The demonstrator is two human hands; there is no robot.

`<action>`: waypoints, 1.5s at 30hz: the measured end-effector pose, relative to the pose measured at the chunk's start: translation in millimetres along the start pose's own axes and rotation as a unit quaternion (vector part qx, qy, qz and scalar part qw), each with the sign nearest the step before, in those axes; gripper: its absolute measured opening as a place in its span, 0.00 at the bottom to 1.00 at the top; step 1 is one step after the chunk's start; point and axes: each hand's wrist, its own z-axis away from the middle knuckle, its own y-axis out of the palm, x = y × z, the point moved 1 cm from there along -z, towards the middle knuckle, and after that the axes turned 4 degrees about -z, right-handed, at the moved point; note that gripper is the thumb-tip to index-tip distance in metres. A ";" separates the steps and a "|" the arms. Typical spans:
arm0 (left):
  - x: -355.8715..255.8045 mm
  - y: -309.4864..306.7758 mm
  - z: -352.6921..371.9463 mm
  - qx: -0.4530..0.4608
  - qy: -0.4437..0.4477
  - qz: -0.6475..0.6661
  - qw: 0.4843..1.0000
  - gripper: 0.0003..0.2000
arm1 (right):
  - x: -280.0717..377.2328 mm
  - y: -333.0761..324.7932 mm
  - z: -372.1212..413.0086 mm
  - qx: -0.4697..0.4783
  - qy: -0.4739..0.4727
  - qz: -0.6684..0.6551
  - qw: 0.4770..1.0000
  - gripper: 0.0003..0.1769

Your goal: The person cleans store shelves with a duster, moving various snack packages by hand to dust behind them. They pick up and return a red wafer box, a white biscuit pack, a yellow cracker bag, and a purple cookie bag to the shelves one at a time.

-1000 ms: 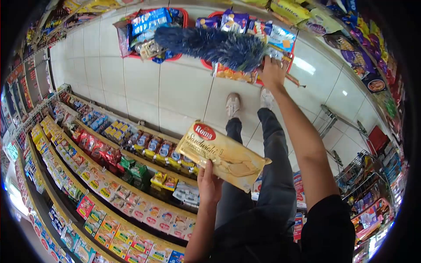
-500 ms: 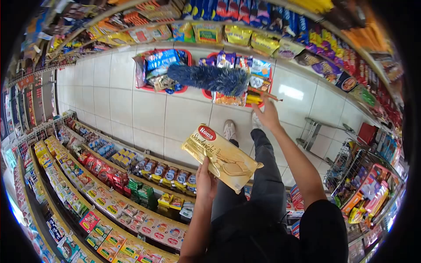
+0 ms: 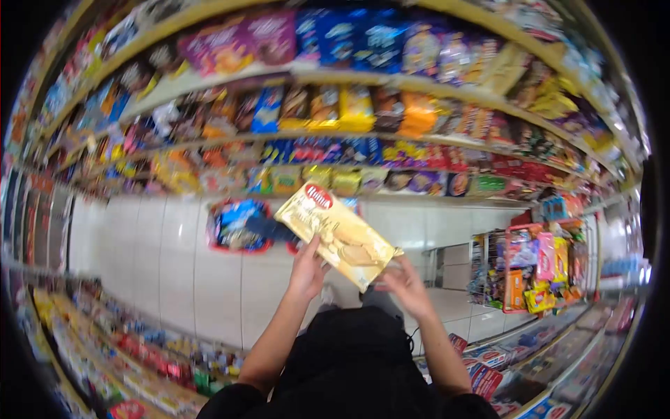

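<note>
Head view: left hand (image 3: 306, 269) closed on the pale-yellow pack (image 3: 338, 234), thumb on the front face near its lower-left edge. Pack is tilted, red oval logo at the upper-left end, other end slanting down to the right. Lettering blurred. It's in front of the torso, above the floor (image 3: 188, 279) in view.

Right hand (image 3: 408, 286) is loosely open, fingers part-curled, right by the pack's lower-right corner. Contact or not: can't tell, too blurred.

Behind the pack: dark-blue duster (image 3: 265, 229), partly hidden, left end over the red basket (image 3: 241, 249), which has blue and other wrapped packets in it. Basket sits on the pale tiles.

Right side: wire cart (image 3: 479, 279) and a red-rimmed basket (image 3: 507, 283) full of colourful packets, pink and yellow among them.

Top: shelves (image 3: 335, 75) of bagged snacks in several rows. Lower left: more stocked shelves, blurred. Shoes partly visible just below the pack
</note>
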 end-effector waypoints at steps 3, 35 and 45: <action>10.4 34.9 4.9 0.129 0.008 -0.011 0.992 0.17 | 11.2 -11.0 24.4 -0.107 -0.071 -0.068 0.989 0.30; 67.7 357.3 -63.8 0.224 0.263 -0.392 0.852 0.24 | 141.3 -317.0 -6.0 -0.315 -0.158 0.191 0.916 0.35; -5.6 425.8 -147.4 0.273 0.388 -0.243 0.846 0.27 | 260.1 -311.3 -86.1 -0.250 -0.233 0.222 0.913 0.23</action>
